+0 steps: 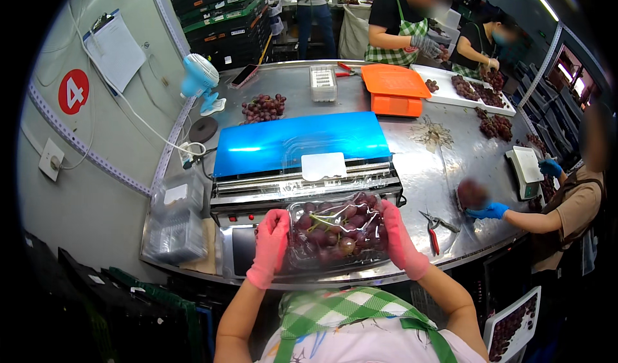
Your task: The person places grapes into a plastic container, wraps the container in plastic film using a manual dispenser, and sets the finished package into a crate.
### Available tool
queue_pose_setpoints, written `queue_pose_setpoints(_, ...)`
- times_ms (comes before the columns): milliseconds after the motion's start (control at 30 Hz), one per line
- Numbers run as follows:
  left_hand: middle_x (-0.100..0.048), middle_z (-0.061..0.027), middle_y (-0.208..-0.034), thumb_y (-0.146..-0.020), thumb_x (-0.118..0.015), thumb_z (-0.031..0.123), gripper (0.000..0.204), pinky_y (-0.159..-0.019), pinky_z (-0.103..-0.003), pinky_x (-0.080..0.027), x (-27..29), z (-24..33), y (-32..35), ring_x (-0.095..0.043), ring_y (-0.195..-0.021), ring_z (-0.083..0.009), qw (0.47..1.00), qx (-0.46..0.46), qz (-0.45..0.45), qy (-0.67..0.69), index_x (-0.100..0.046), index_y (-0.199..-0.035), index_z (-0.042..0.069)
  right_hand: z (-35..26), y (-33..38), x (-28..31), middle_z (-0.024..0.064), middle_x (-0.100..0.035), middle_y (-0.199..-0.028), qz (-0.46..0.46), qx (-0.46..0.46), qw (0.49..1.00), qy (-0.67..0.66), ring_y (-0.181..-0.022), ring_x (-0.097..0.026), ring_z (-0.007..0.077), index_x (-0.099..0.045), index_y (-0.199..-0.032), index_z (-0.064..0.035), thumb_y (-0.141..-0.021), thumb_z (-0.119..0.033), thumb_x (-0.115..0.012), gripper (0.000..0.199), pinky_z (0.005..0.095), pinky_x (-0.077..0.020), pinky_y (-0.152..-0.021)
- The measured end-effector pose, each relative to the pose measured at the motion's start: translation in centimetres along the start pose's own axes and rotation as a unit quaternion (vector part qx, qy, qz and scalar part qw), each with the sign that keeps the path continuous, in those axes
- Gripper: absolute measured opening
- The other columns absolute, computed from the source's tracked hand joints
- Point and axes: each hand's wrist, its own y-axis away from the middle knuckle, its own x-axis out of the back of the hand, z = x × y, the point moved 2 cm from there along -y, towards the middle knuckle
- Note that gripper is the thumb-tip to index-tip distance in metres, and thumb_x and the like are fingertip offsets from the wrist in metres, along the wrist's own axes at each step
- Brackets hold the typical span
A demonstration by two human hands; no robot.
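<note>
A clear plastic box of red grapes [338, 231] is held level at the front edge of the steel table, with clear plastic over the fruit. My left hand [270, 247], in a pink glove, has its fingers closed at the box's left end. At the right end my right hand [403, 240], also pink-gloved, grips the side, its fingertips partly hidden. Just beyond the box stands a sealing machine [257, 150] with a blue top, a metal bar and red buttons. A clear lid with a white label [323, 167] appears over its blue top.
Stacked clear boxes [177, 234] stand at the left. Red-handled pruning shears [436, 228] lie at the right. Farther back are an orange scale [394, 89], loose grapes [264, 108] and a blue fan [201, 79]. A blue-gloved co-worker [566, 215] handles grapes beside a white scale [524, 170].
</note>
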Motion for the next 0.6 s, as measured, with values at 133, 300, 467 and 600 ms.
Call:
queue_pose_setpoints(133,-0.05,0.0031,-0.068,-0.086,-0.051,0.004,0.004,-0.044,-0.019,-0.033,0.2,-1.2,-1.0,-0.042,-0.054,-0.0041,0.995,0.041,-0.003,-0.094,-0.053,-0.083,0.005,0.4,-0.7,0.4,0.0206,-0.051,-0.119,0.005,0.092,0.987,0.129,-0.111,-0.049,0.0231,-0.02,-0.137,0.0013,-0.093,-0.048,-0.038,0.068,0.0297,-0.0401,-0.089)
queue_pose_setpoints(300,-0.052,-0.0049,-0.066,-0.081,-0.052,0.002,0.002,-0.049,-0.026,-0.038,0.2,-0.9,-1.5,-0.049,-0.056,-0.0126,0.974,0.043,-0.027,-0.222,-0.052,-0.083,0.003,-1.7,0.0,0.5,0.0179,-0.058,-0.108,-0.005,0.073,0.96,0.27,-0.102,-0.054,0.0228,-0.036,-0.129,0.0046,-0.092,-0.046,-0.042,0.063,0.0312,-0.0413,-0.086)
queue_pose_setpoints(467,-0.057,-0.0191,-0.074,-0.08,-0.051,0.004,0.005,-0.061,-0.041,-0.044,0.7,-1.5,-1.6,-0.056,-0.068,-0.0338,0.878,-0.125,-0.046,-0.46,-0.049,-0.081,0.0,-3.2,-1.0,0.2,0.005,-0.057,-0.082,-0.106,-0.019,0.952,0.288,-0.076,-0.052,0.0138,-0.051,-0.104,0.0008,-0.091,-0.047,-0.046,0.05,0.0293,-0.0428,-0.068)
queue_pose_setpoints(600,-0.056,-0.0201,-0.074,-0.078,-0.051,0.004,0.006,-0.064,-0.045,-0.044,-0.1,-1.2,-1.6,-0.056,-0.072,-0.0365,0.835,-0.116,-0.067,-0.533,-0.047,-0.08,0.0,-3.0,-1.9,-0.1,0.0034,-0.058,-0.083,-0.132,-0.101,0.956,0.241,-0.077,-0.051,0.0114,-0.053,-0.104,-0.0018,-0.09,-0.048,-0.049,0.048,0.0271,-0.0426,-0.067)
